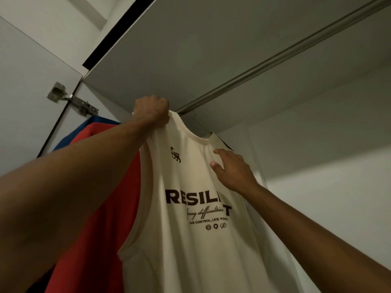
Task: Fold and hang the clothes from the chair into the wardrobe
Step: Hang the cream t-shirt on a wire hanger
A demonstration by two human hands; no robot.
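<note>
Head view, looking up into an open wardrobe. A cream sleeveless top [190, 208] with dark printed lettering hangs just under the metal rail [275, 58], its hanger mostly hidden. The left hand [151, 112] clenches the top's left shoulder strap beside the rail. The right hand [231, 169] lies with relaxed, spread fingers on the fabric below the neckline, holding nothing. A red garment [101, 197] and a blue one [84, 132] hang just beside it to the left. Likely risk: if the hook is not fully over the rail, letting go could drop the top; tugging the strap could pull it off the hanger.
</note>
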